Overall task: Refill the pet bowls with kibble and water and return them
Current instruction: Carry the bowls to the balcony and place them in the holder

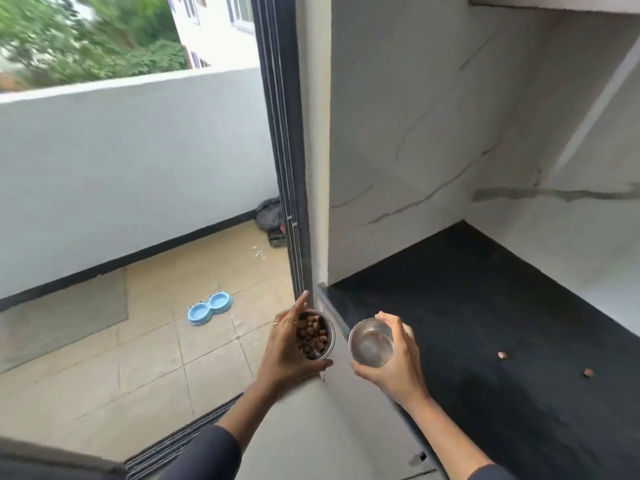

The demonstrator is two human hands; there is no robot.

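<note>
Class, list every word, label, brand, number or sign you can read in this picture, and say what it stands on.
None: no readable text shows anywhere.
Kibble bowl in the left hand: bare steel, no label.
Water bowl in the right hand: bare steel, no label.
Blue double feeder on the balcony floor: no visible print.

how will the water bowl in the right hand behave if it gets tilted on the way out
The water bowl is open-topped steel holding clear water, so tilting would probably spill it. The right hand grips only its rim and side, and smooth, possibly wet metal may slip. It looks rigid, unlikely to flex or break.
</note>
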